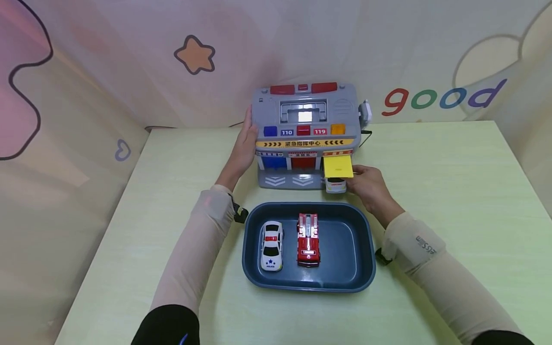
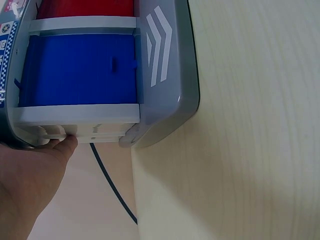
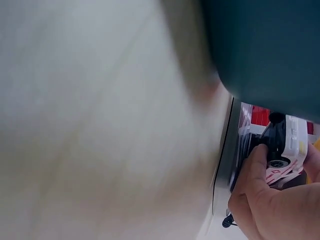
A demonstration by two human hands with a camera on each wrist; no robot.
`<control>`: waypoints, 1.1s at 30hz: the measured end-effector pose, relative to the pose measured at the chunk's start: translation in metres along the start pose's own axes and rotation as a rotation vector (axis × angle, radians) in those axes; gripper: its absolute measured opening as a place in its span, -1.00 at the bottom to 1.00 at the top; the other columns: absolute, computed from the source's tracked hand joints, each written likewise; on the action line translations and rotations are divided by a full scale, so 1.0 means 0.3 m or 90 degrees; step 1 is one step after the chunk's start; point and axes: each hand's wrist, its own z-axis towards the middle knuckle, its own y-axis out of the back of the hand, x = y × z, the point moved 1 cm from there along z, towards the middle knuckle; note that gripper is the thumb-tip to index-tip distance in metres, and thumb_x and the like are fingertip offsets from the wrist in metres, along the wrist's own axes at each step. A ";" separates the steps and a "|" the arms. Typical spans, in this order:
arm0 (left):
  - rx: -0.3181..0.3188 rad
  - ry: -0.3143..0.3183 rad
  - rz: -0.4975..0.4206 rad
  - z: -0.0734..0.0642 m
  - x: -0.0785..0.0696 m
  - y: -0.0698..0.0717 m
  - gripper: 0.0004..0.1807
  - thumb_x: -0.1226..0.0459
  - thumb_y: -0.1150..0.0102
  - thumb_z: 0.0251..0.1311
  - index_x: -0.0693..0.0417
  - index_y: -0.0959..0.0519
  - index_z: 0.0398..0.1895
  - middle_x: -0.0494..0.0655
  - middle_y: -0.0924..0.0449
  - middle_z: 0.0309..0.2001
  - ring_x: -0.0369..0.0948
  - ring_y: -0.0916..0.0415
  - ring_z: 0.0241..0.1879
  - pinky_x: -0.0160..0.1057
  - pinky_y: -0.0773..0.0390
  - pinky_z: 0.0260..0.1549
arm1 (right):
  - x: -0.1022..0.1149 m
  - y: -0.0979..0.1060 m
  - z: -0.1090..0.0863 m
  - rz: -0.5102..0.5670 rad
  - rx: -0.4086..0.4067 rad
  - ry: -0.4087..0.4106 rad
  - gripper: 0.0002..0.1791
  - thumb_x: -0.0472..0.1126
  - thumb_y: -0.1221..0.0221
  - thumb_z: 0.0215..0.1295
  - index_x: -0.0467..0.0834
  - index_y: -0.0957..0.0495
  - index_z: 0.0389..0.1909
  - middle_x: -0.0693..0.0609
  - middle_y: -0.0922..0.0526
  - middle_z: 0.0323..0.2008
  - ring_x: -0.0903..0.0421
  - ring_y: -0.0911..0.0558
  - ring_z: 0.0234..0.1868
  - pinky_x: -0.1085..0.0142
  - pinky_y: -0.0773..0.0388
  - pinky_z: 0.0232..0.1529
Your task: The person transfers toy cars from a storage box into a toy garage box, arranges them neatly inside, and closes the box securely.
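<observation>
Head view: looking down on a white toy vehicle [image 1: 336, 187] at the right front of a grey toy station [image 1: 304, 143], partly beneath a lifted yellow flap [image 1: 338, 167]. Pinched between thumb and fingers of the right hand [image 1: 370, 188], as the right wrist view confirms. Touching the station's left side with the left hand [image 1: 241, 151], laid along it rather than clenched. Probably at the step of feeding the vehicle in under the flap; next, likely to need a straight, level push inward. Aligned lengthwise with the opening, long axis running front to back; impossible to tell nose from tail. Nearer, inside a dark blue tray [image 1: 345, 249]: white police car [image 1: 271, 247] and red fire engine [image 1: 308, 242], roughly parallel.
</observation>
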 end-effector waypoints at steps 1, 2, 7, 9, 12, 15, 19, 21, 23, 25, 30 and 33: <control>0.000 0.001 0.000 0.000 0.000 0.000 -0.36 0.17 0.48 0.62 -0.13 0.38 0.63 -0.30 0.36 0.63 -0.36 0.41 0.58 -0.26 0.26 0.52 | 0.001 0.000 0.000 0.003 -0.001 -0.003 -0.37 -0.41 -0.01 0.46 -0.33 -0.12 0.51 -0.26 -0.30 0.43 -0.06 -0.45 0.30 0.17 -0.48 0.28; -0.001 0.002 0.001 0.000 0.000 0.000 -0.36 0.17 0.48 0.62 -0.13 0.38 0.63 -0.30 0.36 0.63 -0.37 0.41 0.58 -0.27 0.26 0.52 | 0.001 0.000 0.000 0.004 -0.003 -0.006 -0.37 -0.42 0.00 0.45 -0.33 -0.12 0.51 -0.26 -0.30 0.44 -0.06 -0.45 0.29 0.17 -0.48 0.27; -0.001 0.002 0.005 0.001 -0.001 -0.001 -0.36 0.16 0.48 0.62 -0.12 0.37 0.63 -0.30 0.35 0.63 -0.37 0.41 0.58 -0.25 0.25 0.52 | 0.002 0.001 0.000 0.003 -0.007 -0.010 -0.36 -0.46 0.02 0.43 -0.33 -0.13 0.51 -0.25 -0.31 0.43 -0.05 -0.47 0.27 0.22 -0.52 0.22; -0.001 0.002 0.006 0.001 -0.004 -0.002 -0.36 0.16 0.48 0.62 -0.13 0.37 0.63 -0.30 0.35 0.63 -0.36 0.41 0.58 -0.24 0.26 0.52 | 0.003 0.000 0.000 -0.002 -0.010 -0.009 -0.36 -0.48 0.03 0.41 -0.32 -0.14 0.51 -0.25 -0.32 0.42 -0.04 -0.48 0.25 0.27 -0.55 0.16; -0.003 0.004 0.011 0.000 -0.005 -0.001 -0.36 0.15 0.48 0.62 -0.13 0.37 0.63 -0.29 0.35 0.63 -0.36 0.41 0.58 -0.25 0.26 0.52 | 0.004 -0.001 0.000 -0.011 -0.014 -0.009 -0.35 -0.50 0.04 0.38 -0.32 -0.15 0.50 -0.26 -0.34 0.41 -0.04 -0.50 0.21 0.34 -0.58 0.05; -0.004 0.006 0.016 0.000 -0.005 0.000 -0.36 0.15 0.48 0.62 -0.14 0.37 0.63 -0.29 0.36 0.63 -0.37 0.42 0.58 -0.26 0.27 0.52 | 0.004 -0.003 0.000 -0.015 -0.019 -0.009 -0.34 -0.50 0.04 0.36 -0.32 -0.17 0.49 -0.26 -0.37 0.40 -0.03 -0.52 0.17 0.35 -0.58 0.00; -0.003 0.007 0.020 -0.001 0.000 0.001 -0.36 0.14 0.48 0.62 -0.16 0.37 0.63 -0.32 0.36 0.63 -0.38 0.42 0.58 -0.25 0.27 0.52 | 0.001 -0.005 0.001 -0.019 -0.022 -0.010 -0.37 -0.47 0.03 0.38 -0.33 -0.18 0.48 -0.27 -0.38 0.38 -0.03 -0.52 0.15 0.32 -0.57 0.01; -0.002 0.004 0.017 -0.001 0.001 0.001 -0.36 0.14 0.48 0.62 -0.14 0.37 0.63 -0.32 0.36 0.63 -0.37 0.41 0.58 -0.22 0.26 0.53 | -0.001 -0.005 0.003 -0.020 -0.025 -0.011 -0.40 -0.43 0.03 0.42 -0.35 -0.20 0.47 -0.27 -0.39 0.37 -0.03 -0.52 0.13 0.33 -0.58 0.00; -0.001 0.000 0.016 0.000 0.003 -0.001 -0.36 0.15 0.48 0.62 -0.13 0.36 0.63 -0.32 0.35 0.63 -0.36 0.40 0.58 -0.19 0.26 0.53 | -0.003 -0.005 0.005 -0.021 -0.029 -0.011 -0.43 -0.39 0.02 0.45 -0.36 -0.21 0.45 -0.28 -0.40 0.36 -0.03 -0.53 0.10 0.35 -0.59 -0.03; 0.000 -0.003 0.012 0.001 0.004 -0.002 -0.36 0.15 0.47 0.62 -0.13 0.36 0.63 -0.31 0.34 0.63 -0.35 0.39 0.58 -0.17 0.25 0.53 | -0.003 -0.004 0.006 -0.022 -0.032 -0.011 -0.45 -0.36 0.02 0.47 -0.37 -0.23 0.44 -0.29 -0.41 0.35 -0.01 -0.54 0.05 0.38 -0.59 -0.09; 0.000 0.000 0.010 -0.001 0.001 -0.003 -0.36 0.15 0.47 0.62 -0.14 0.37 0.63 -0.31 0.35 0.63 -0.35 0.39 0.58 -0.18 0.24 0.53 | -0.002 -0.002 0.005 -0.031 -0.036 -0.018 -0.47 -0.33 0.01 0.49 -0.37 -0.25 0.43 -0.28 -0.42 0.34 0.03 -0.54 -0.03 0.42 -0.58 -0.14; -0.002 0.001 0.012 -0.002 -0.003 -0.002 -0.36 0.15 0.47 0.62 -0.15 0.37 0.63 -0.31 0.36 0.63 -0.36 0.40 0.58 -0.21 0.26 0.53 | 0.002 -0.001 0.004 -0.031 -0.035 -0.021 -0.46 -0.30 0.01 0.50 -0.36 -0.24 0.44 -0.27 -0.41 0.34 0.03 -0.55 0.01 0.36 -0.60 -0.01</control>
